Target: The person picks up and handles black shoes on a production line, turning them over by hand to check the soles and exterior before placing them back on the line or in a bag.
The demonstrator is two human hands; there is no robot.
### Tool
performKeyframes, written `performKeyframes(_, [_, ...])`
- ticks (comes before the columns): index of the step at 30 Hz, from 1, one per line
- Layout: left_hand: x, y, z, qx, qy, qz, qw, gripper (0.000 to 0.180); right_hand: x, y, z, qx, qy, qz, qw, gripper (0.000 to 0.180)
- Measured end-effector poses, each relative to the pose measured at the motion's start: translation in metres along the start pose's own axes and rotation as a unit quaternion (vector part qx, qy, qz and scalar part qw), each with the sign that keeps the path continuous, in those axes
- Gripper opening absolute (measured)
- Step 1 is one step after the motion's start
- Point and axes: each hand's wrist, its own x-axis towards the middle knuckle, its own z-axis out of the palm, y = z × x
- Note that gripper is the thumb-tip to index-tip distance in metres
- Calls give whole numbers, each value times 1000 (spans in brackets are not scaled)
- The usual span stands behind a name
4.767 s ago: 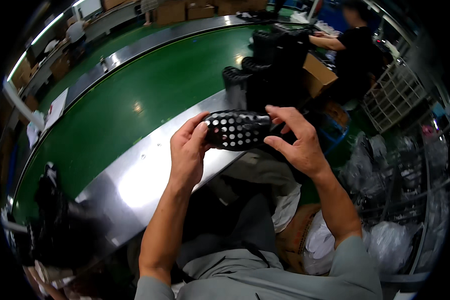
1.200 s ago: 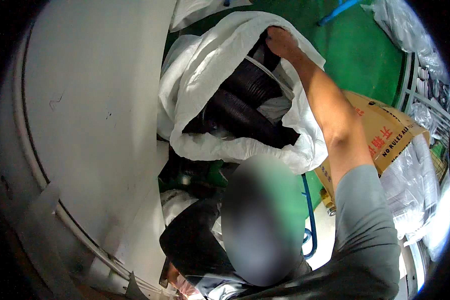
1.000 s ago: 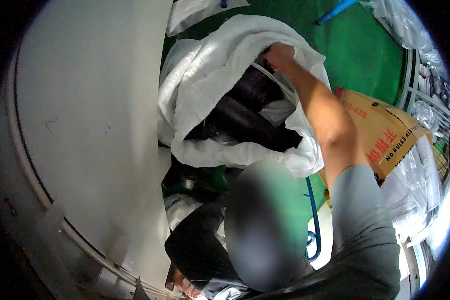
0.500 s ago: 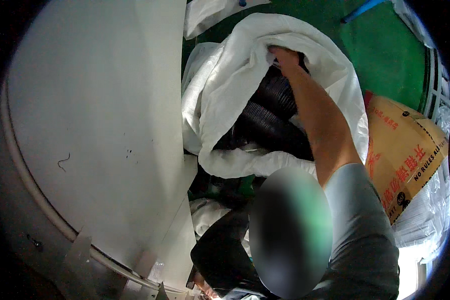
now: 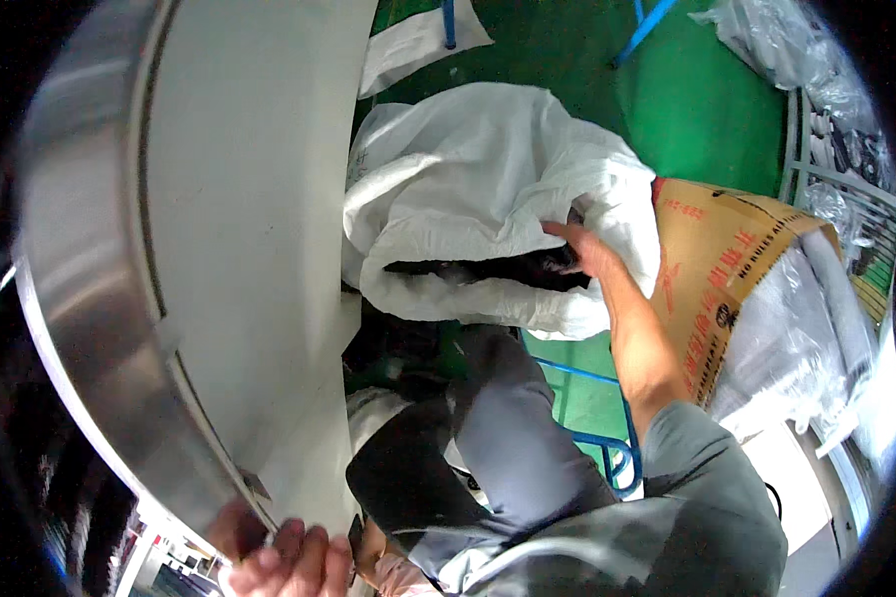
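Observation:
A large white woven sack (image 5: pixel 478 149) sags on the floor ahead, its mouth narrowed to a slit. Dark material (image 5: pixel 528 267) shows inside the slit; in this frame its kind is hard to make out. At the right end of the mouth, my right hand (image 5: pixel 589 251) is closed on the sack's far rim, part of the fingers hidden in the opening. Low at the left, my left hand (image 5: pixel 294 565) is at the edge of a steel-faced panel (image 5: pixel 100 328). Its fingers look bent but are blurred and cut off by the frame.
A pale flat panel (image 5: pixel 259 199) stands along the left, beside the sack. To the right lie a brown printed carton (image 5: pixel 727 259) and plastic-wrapped goods (image 5: pixel 796 328). Blue metal legs (image 5: pixel 622 453) rise from the green floor (image 5: pixel 717 129). A metal rack (image 5: pixel 846 189) stands far right.
My right hand has drawn the sack's far rim nearer, and the mouth has narrowed over the ribbed black contents. My left hand has come into view at the lower left. The view has shifted.

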Motion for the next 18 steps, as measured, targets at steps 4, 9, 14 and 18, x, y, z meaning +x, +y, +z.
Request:
performKeyframes(4, [3,11,6,34,33,-52,998,11,-38,16,-13,155,-202,21,967,76])
performKeyframes(9, [2,15,8,8,88,-70,994,18,-86,5,-2,106,-314,57,942,99])
performKeyframes(14, [6,9,20,25,130,-45,990,15,-134,11,9,183,-294,70,936,88])
performKeyframes(18, [0,11,17,31,167,-32,985,11,-193,1,16,58,-393,-132,908,82])
